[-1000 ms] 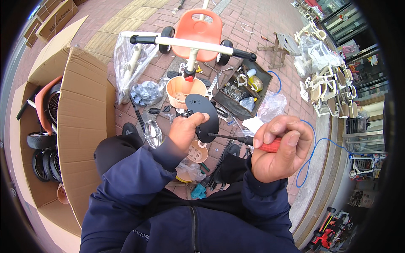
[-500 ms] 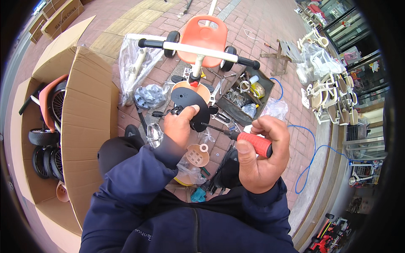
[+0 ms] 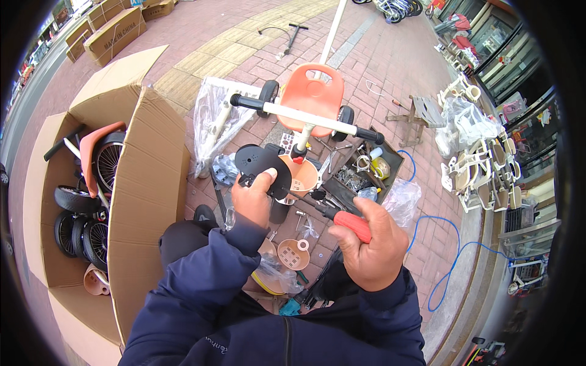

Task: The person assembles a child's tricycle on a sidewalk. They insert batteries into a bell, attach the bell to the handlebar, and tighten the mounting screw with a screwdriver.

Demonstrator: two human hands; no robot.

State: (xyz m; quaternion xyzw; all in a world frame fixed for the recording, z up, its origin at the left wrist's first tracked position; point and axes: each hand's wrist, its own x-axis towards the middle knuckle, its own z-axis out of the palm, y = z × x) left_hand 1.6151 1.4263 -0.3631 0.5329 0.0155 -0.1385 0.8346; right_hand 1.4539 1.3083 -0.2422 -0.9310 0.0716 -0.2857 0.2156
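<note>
My left hand (image 3: 251, 200) pinches a round black disc (image 3: 259, 160) with a cluster of small holes, thumb on its face. A red-handled screwdriver (image 3: 352, 226) is in my right hand (image 3: 379, 250), its fingers closed around the grip. The shaft points left, and its tip is at the disc's lower right edge; whether it sits in a screw I cannot tell. Just beyond the disc stands a child's tricycle with an orange seat (image 3: 310, 93) and a white handlebar (image 3: 323, 121) with black grips. A peach-coloured basket (image 3: 303, 175) is below its stem.
An open carton (image 3: 143, 201) with wheels and orange parts stands at the left. A toolbox (image 3: 390, 174) full of small hardware lies right of the tricycle. Another peach basket (image 3: 294, 254) is near my knees. A blue hose (image 3: 448, 274) crosses the paving at right.
The view has tilted up, so the scene sits lower in the picture. The disc has shifted left of the tricycle's stem, uncovering more of the basket. Both hands keep their holds.
</note>
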